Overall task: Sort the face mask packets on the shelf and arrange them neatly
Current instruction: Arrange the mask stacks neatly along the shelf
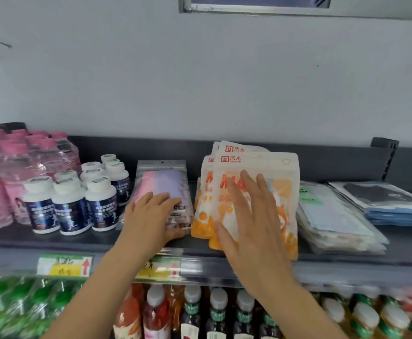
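Four piles of mask packets lie on the shelf [346,259]. The left hand [151,216] holds the pink and purple pile [162,184] near the front edge, fingers on top and thumb at its front. The right hand [251,216] lies flat with straight, spread fingers on the orange packets [283,189]; at least four show. To the right are a pale pile [334,216] and a blue pile [393,206] at the right end. At least eight white-capped bottles [70,206] stand just left. Two price tags [64,265] hang on the front edge.
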Demonstrator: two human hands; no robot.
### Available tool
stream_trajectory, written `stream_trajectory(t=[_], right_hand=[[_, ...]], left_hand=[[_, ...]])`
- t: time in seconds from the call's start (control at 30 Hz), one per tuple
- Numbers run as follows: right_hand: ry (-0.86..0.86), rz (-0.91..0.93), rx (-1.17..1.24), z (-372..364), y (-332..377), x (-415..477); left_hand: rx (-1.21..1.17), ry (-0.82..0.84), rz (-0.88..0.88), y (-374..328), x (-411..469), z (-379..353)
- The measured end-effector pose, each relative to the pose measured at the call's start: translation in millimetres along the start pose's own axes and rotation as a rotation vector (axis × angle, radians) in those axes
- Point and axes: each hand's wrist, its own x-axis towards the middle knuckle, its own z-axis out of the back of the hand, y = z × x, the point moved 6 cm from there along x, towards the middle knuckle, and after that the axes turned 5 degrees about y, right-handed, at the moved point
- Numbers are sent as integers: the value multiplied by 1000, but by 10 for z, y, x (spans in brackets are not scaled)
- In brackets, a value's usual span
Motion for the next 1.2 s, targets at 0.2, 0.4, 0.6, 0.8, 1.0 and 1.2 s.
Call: stream_trajectory(t=[0.2,0.4,0.6,0.8,1.0,1.2], right_hand=[[26,26,64,-116,67,-26],[-18,-80,25,54,-229,-36],[154,-262,-8,190,-557,-71],[240,-310,106,73,-674,-176],[295,-299,210,-58,-667,-129],[224,-431,425,-41,-788,-180]], left_hand=[[176,119,-123,24,117,17],[245,124,-224,21,115,13],[250,193,-196,74,69,51],[-464,26,-178,-520,-183,408],[-795,50,-154,-879,-49,194],[-592,117,-10,-884,68,94]])
